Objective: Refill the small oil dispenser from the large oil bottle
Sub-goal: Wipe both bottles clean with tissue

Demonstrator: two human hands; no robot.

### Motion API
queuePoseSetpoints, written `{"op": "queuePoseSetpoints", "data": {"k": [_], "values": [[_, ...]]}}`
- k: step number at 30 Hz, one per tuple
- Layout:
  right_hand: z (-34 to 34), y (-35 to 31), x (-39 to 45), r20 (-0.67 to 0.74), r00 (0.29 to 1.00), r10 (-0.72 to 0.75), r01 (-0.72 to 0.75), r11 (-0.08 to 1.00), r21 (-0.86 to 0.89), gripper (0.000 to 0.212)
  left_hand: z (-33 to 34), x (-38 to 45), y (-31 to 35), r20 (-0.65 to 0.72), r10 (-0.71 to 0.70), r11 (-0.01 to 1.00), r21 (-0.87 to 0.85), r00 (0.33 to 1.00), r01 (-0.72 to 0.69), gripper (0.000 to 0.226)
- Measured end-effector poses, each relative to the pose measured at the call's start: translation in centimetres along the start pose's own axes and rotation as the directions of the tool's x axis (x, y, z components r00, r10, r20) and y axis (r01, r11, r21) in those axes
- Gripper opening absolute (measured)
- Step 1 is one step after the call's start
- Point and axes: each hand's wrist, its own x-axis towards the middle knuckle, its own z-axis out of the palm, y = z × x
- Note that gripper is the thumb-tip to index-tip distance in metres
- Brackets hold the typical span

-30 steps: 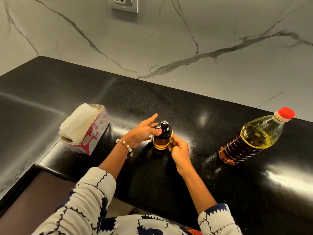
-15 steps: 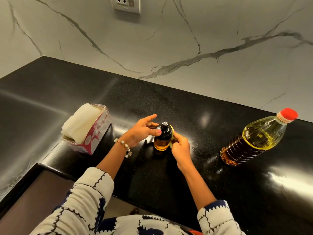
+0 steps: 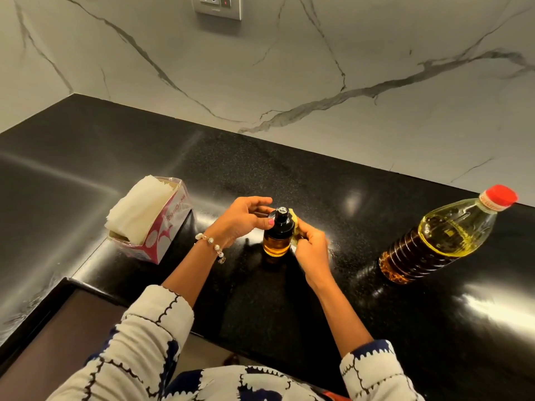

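Observation:
The small oil dispenser (image 3: 277, 238) stands upright on the black counter (image 3: 289, 175), dark-capped, with amber oil in its lower part. My left hand (image 3: 242, 219) holds its black top, thumb on the cap's side and fingers curled round the back. My right hand (image 3: 312, 248) grips the dispenser's right side, with a bit of pale yellow material pinched against the glass. The large oil bottle (image 3: 440, 235), clear with yellow oil and a red cap, stands apart at the right, capped.
A pink and white tissue box (image 3: 150, 224) with white tissues sits to the left of my hands. The marble wall carries a socket plate (image 3: 217, 7). The counter steps down at the near left into a lower brown surface (image 3: 72, 328).
Both hands stay on the dispenser. My left-hand fingers have curled a little further round the cap. The bottle and the tissue box have not moved.

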Motion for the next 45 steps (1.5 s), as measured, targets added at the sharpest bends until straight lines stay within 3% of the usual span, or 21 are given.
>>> {"op": "queuePoseSetpoints", "data": {"k": [4, 8, 17, 23, 25, 28, 32, 36, 40, 45], "values": [[0.6, 2.4, 1.0, 0.077, 0.994, 0.083, -0.082, 0.996, -0.02, 0.071, 0.3, -0.2, -0.2, -0.028, 0.003, 1.0, -0.014, 1.0, -0.004, 0.063], [0.4, 3.3, -0.2, 0.056, 0.988, 0.143, -0.141, 0.99, -0.029, 0.07, 0.3, -0.3, -0.4, -0.052, 0.006, 1.0, 0.006, 0.999, -0.005, 0.064], [-0.5, -0.2, -0.1, 0.002, 1.0, 0.0, 0.0, 0.998, 0.063, 0.065, 0.0, -0.1, 0.3, -0.021, 0.013, 0.997, 0.074, 1.0, -0.012, 0.055], [-0.2, 0.4, 1.2, 0.125, 0.99, 0.061, -0.064, 0.998, 0.023, 0.068, -0.2, 0.5, 0.9, 0.009, 0.002, 0.995, 0.097, 1.0, -0.003, 0.058], [-0.2, 0.7, 1.0, 0.108, 0.989, 0.098, -0.095, 0.995, -0.034, 0.068, -0.3, 0.7, 1.1, 0.009, 0.013, 0.995, 0.098, 1.0, -0.014, 0.059], [-0.3, 0.5, -0.2, 0.027, 0.987, 0.156, -0.153, 0.983, -0.105, 0.062, -0.5, 1.2, 0.7, -0.076, 0.041, 0.988, 0.154, 0.996, -0.029, 0.056], [0.6, 0.2, -3.0, -0.103, 0.983, 0.152, -0.164, 0.979, -0.123, 0.048, 0.6, 1.2, -0.2, -0.284, 0.131, 0.953, 0.301, 0.95, -0.041, 0.033], [1.3, -0.4, -3.6, -0.154, 0.983, 0.103, -0.117, 0.99, -0.082, 0.063, 3.1, 0.5, -0.9, -0.458, 0.18, 0.929, 0.37, 0.87, 0.003, 0.02], [1.0, -1.8, -2.4, -0.115, 0.992, 0.054, -0.057, 0.998, -0.027, 0.077, 4.1, 0.3, -1.0, -0.55, 0.132, 0.942, 0.329, 0.825, 0.069, 0.025], [0.9, 0.2, -0.4, 0.017, 0.995, 0.102, -0.102, 0.995, 0.002, 0.076, 4.1, -0.1, -1.0, -0.538, -0.054, 0.998, -0.067, 0.841, 0.021, 0.019]]}}
